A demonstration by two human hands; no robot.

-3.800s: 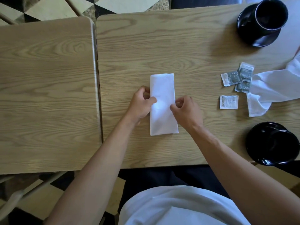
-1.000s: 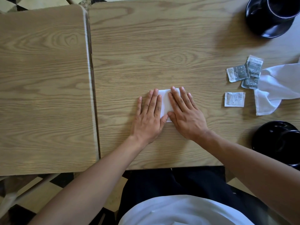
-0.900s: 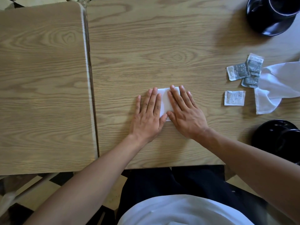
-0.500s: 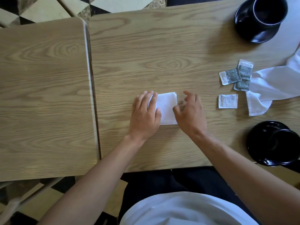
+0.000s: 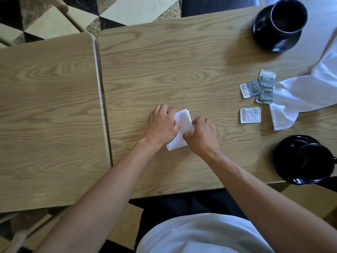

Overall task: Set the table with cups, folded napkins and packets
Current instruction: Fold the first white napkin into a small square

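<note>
A small folded white napkin (image 5: 182, 123) lies tilted near the middle of the wooden table (image 5: 182, 61). My left hand (image 5: 161, 124) grips its left edge with curled fingers, and my right hand (image 5: 202, 135) pinches its right side. A white packet (image 5: 250, 115) lies to the right, with three grey packets (image 5: 259, 87) behind it. A loose white napkin (image 5: 302, 95) is spread at the right edge. One black cup on a saucer (image 5: 280, 21) stands at the far right, another (image 5: 306, 159) at the near right.
A second wooden table (image 5: 47, 115) butts against the left side, with a narrow gap between the two. Patterned floor tiles and a chair frame (image 5: 60, 10) show beyond the far edge. My lap fills the near side.
The long folded napkin was folded to a small square and pressed flat under both palms. Both hands have since curled onto its edges, and the napkin now sits turned at an angle.
</note>
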